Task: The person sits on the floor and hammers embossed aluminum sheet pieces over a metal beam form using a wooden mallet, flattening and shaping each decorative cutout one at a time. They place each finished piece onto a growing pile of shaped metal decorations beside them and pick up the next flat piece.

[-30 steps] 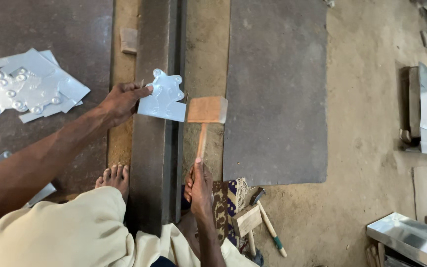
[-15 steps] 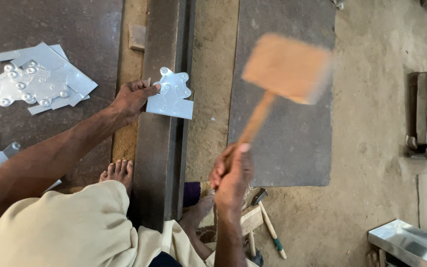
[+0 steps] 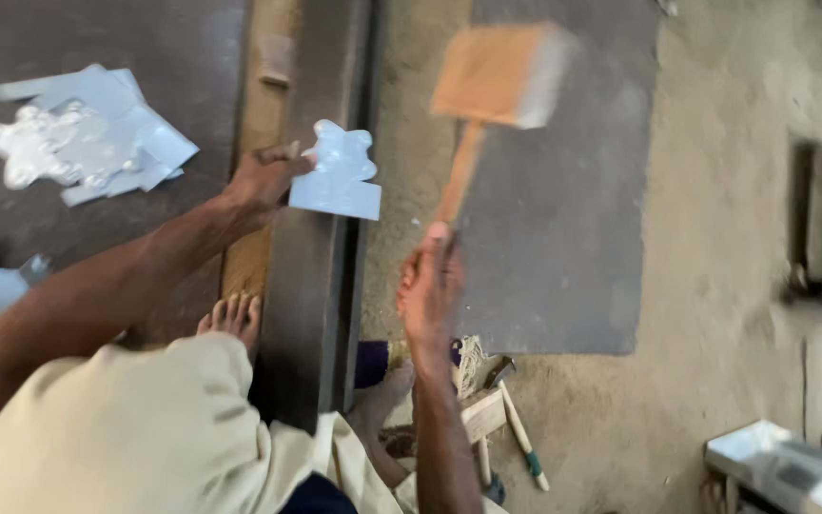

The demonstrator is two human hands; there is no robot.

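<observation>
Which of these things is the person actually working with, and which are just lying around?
In use:
left hand holding the shaped metal sheet
long steel beam under the sheet
right hand gripping the raised wooden mallet

Lying about:
pile of cut sheets
small hammer on the floor
dark floor plate

Metalwork workshop: steel beam, sheet-metal cutouts, dirt floor.
</observation>
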